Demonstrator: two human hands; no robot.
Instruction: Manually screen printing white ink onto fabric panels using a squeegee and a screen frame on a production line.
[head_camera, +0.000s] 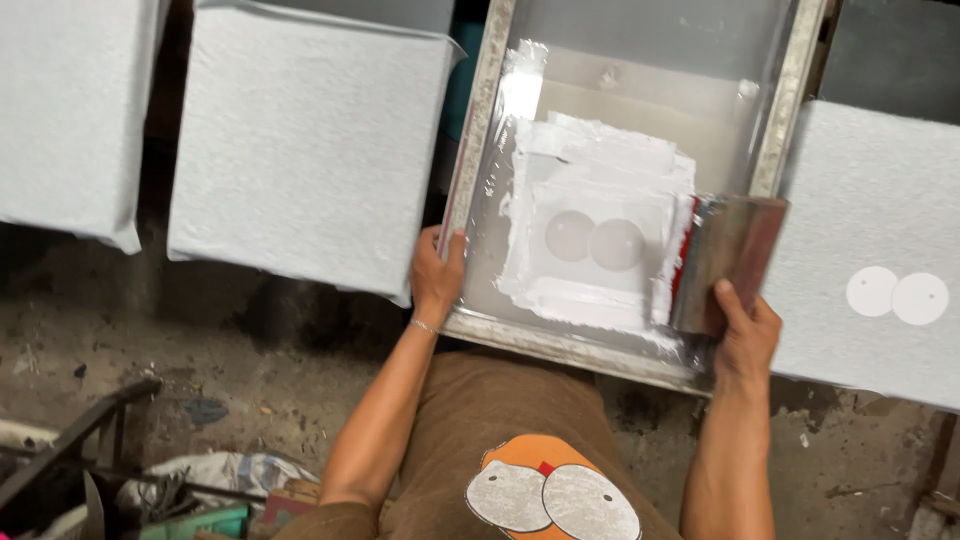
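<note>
Nearest, the person's brown shirt (480, 430) with its orange patch fills the bottom of the view, both forearms reaching up from it. Just beyond, the left hand (437, 275) clamps the near left corner of a metal-framed printing screen (478, 120), thumb on top of the frame and fingers curled under. The right hand (745, 335) grips a broad squeegee (727, 262) by its lower end, the blade standing at the right side of the mesh beside a taped stencil with two round openings (594, 241), smeared with white ink. To the right, a grey fabric pallet (880, 200) already bears two white printed circles (897, 296), so that piece looks finished. Further left and beyond, two more grey pallets (305, 140) lie blank, apparently yet to be printed.
</note>
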